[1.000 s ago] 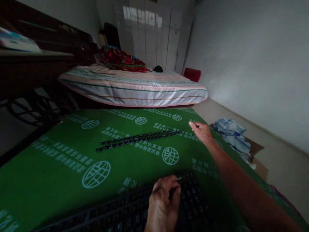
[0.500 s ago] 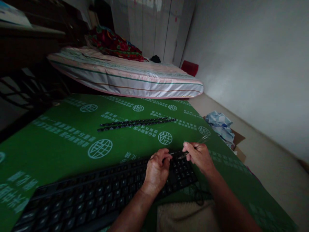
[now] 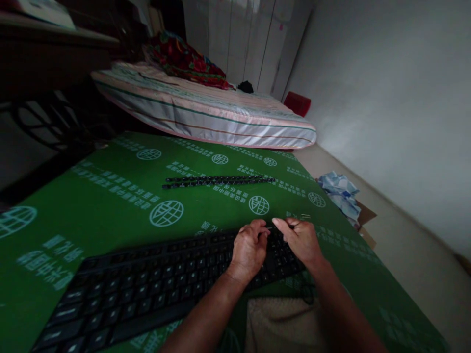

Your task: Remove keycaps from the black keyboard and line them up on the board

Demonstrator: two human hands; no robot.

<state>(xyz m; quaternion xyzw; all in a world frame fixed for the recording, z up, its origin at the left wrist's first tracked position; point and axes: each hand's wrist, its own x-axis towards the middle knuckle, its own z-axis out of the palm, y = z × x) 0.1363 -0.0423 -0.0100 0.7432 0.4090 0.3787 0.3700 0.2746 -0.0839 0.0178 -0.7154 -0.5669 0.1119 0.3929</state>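
Observation:
My left hand is over the right part of a black keyboard, thumb and fingers pinched together. A small pale sliver shows at its fingertips, too small to name. My right hand is close beside it above the number pad, fingers closed around thin metal tweezers. Only the far ends of the tweezers stick out behind the hand; their tips are hidden. The keyboard lies at a slant on a green printed board, its cable curling near my right wrist.
Two long dark knobbly strips lie side by side beyond the keyboard. A brownish cloth is at the near edge. Past the board stand a bed and, on the right floor, crumpled blue-white material on cardboard.
The view has shifted, so the scene sits a little farther right. My right hand has come closer to my left fingertips, and the tweezers have turned so that less of them shows.

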